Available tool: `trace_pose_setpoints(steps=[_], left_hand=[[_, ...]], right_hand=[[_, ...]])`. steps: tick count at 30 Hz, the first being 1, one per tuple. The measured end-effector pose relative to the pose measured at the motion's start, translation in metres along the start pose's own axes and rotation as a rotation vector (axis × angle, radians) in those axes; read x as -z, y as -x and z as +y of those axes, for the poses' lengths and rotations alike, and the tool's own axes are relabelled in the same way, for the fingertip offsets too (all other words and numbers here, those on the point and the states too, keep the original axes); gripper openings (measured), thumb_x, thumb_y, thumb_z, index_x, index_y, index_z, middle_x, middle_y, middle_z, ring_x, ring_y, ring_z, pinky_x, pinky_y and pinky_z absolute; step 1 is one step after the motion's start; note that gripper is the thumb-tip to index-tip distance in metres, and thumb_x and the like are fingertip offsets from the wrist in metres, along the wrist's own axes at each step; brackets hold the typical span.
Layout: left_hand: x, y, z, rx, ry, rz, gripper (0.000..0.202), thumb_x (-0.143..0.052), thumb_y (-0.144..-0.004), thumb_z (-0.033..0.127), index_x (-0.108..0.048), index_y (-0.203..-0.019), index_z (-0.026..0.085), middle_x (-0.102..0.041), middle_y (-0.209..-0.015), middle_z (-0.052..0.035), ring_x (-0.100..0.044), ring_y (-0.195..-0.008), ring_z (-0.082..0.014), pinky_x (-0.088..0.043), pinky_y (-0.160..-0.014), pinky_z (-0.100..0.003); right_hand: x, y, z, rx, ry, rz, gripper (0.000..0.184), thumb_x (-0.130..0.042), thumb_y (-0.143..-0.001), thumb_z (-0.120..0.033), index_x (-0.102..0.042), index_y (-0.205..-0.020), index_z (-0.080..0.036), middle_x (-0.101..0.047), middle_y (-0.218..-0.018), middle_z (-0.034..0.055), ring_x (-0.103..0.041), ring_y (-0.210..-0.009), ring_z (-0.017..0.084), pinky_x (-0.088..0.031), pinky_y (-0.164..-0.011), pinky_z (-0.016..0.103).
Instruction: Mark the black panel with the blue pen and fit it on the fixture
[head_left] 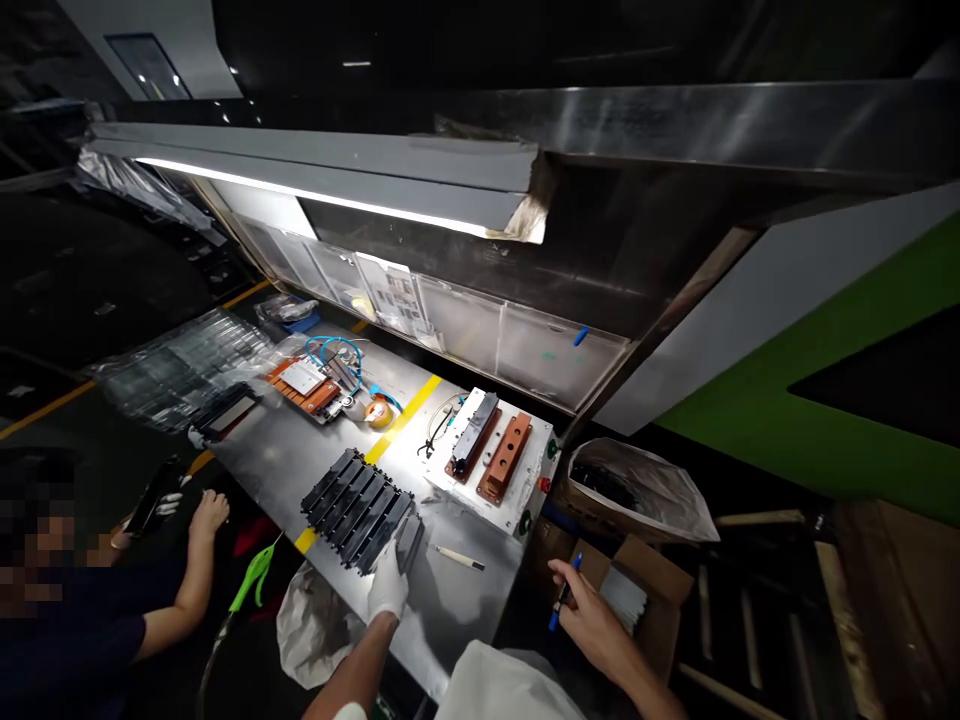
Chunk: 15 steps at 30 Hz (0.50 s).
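Right hand [592,615] off the tabletop [450,600], fingers pinched on blue pen [564,592], writing-ready. Gloved left hand [388,585] gripped dark strip [409,545] at tray [356,507] edge, steadying row.

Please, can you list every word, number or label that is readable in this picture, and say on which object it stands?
None can be read.
Papers behind clear panels: print too small and blurred.
White fixture plate: no legible marking.
Blue pen in right hand: no readable text.
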<state>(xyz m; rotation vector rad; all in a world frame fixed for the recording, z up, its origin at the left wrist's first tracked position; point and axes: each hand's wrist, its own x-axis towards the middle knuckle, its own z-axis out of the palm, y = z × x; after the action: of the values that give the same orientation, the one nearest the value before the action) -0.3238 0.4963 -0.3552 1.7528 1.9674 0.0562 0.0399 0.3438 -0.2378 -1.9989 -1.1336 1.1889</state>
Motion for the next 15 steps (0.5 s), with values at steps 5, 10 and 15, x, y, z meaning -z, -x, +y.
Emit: trace_pose_setpoints(steps=[5, 10, 15], left_hand=[[-0.001, -0.010, -0.007, 0.006, -0.066, -0.008, 0.059, -0.037, -0.091, 0.005, -0.045, -0.149, 0.004, -0.058, -0.142, -0.0237, -0.058, -0.131, -0.0276, -0.043, -0.113, -0.033], [-0.001, -0.010, -0.013, -0.013, -0.273, 0.103, 0.051, -0.031, -0.096, 0.015, -0.060, -0.139, 0.016, -0.065, -0.131, -0.0152, -0.068, -0.105, -0.0299, -0.051, -0.089, -0.041], [-0.012, 0.017, -0.012, 0.013, -0.167, 0.232, 0.046, -0.040, -0.097, 0.031, -0.063, -0.129, 0.008, -0.072, -0.114, -0.0199, -0.070, -0.107, -0.0317, -0.056, -0.090, -0.041]], right_hand=[[-0.016, -0.033, -0.008, 0.066, 0.007, -0.033, 0.040, -0.049, -0.082, -0.030, -0.062, -0.118, -0.020, -0.066, -0.106, 0.0080, -0.067, -0.081, 0.022, -0.057, -0.079, 0.038], [-0.021, -0.085, -0.031, 0.049, 0.120, -0.051, 0.043, -0.049, -0.088, -0.021, -0.057, -0.130, -0.019, -0.067, -0.106, 0.0077, -0.067, -0.091, 0.021, -0.054, -0.082, 0.030], [-0.014, -0.142, -0.054, -0.005, 0.193, 0.005, 0.044, -0.053, -0.089, -0.015, -0.061, -0.132, -0.016, -0.067, -0.107, 0.0100, -0.066, -0.100, 0.023, -0.048, -0.091, 0.030]])
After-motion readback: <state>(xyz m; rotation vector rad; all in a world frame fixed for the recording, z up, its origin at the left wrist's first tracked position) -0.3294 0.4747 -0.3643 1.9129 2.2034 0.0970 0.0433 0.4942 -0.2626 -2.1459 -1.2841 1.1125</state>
